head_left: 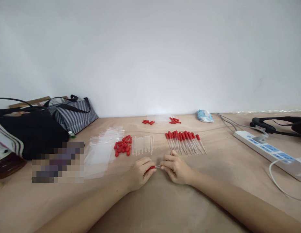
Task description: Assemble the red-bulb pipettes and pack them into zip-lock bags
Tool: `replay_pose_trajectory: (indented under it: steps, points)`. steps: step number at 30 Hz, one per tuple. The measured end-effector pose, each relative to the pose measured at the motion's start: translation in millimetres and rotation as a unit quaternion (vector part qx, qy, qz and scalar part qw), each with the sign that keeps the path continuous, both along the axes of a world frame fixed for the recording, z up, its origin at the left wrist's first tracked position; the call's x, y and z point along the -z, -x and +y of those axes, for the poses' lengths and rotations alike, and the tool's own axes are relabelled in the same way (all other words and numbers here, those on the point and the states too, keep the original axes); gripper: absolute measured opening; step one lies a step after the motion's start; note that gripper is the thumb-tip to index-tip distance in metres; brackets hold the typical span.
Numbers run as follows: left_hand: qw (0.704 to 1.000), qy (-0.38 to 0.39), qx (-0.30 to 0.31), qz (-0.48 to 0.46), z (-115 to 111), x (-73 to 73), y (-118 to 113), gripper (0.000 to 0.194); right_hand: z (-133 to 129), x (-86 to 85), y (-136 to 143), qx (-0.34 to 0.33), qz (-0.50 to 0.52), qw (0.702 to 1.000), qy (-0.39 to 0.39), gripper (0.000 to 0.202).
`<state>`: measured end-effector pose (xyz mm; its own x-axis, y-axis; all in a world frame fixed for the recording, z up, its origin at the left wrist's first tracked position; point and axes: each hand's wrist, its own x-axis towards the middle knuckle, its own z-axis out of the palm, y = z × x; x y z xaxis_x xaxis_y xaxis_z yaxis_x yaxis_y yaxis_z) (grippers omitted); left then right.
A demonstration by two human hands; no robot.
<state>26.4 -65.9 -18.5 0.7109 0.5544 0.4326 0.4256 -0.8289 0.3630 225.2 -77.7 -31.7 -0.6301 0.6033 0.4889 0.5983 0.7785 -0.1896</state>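
My left hand (140, 173) is closed around a red rubber bulb (151, 168). From the bulb's right end a thin glass tube (157, 166) runs to my right hand (176, 168), whose fingers pinch it. Beyond my left hand lie a heap of loose red bulbs (123, 145) and a row of clear tubes (142, 144). Past my right hand, several droppers with red bulbs on their tubes (185, 140) lie side by side. Clear zip bags (99, 153) are spread left of the loose bulbs.
Smaller groups of red bulbs (148, 122) and tubes lie near the wall. A blue mask (205, 116), a white power strip (269, 150) with cables and a black headset (274, 125) are at right. Black and striped bags (75, 115) stand at left, near a blurred-out object (58, 162).
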Motion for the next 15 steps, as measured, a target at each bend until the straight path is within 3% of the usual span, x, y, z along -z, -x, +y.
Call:
replay_pose_trajectory:
  steps: [6,9,12,15]
  points:
    - [1.000,0.013,-0.007,-0.014,2.5,0.2,0.5,0.018,-1.3,-15.0,-1.9,0.022,-0.051,0.997,-0.054,0.021]
    - [0.998,0.014,-0.048,-0.042,4.5,3.4,3.6,0.018,0.4,-22.5,-9.0,0.040,-0.081,0.994,-0.057,0.021]
    - [0.990,0.009,-0.122,-0.064,6.6,5.8,7.1,0.034,11.4,-24.1,-22.2,0.148,-0.022,0.989,0.016,0.021]
    - [0.992,0.028,-0.120,-0.025,7.9,5.8,7.8,0.013,29.9,-23.0,-34.2,0.319,0.090,0.937,0.108,0.026]
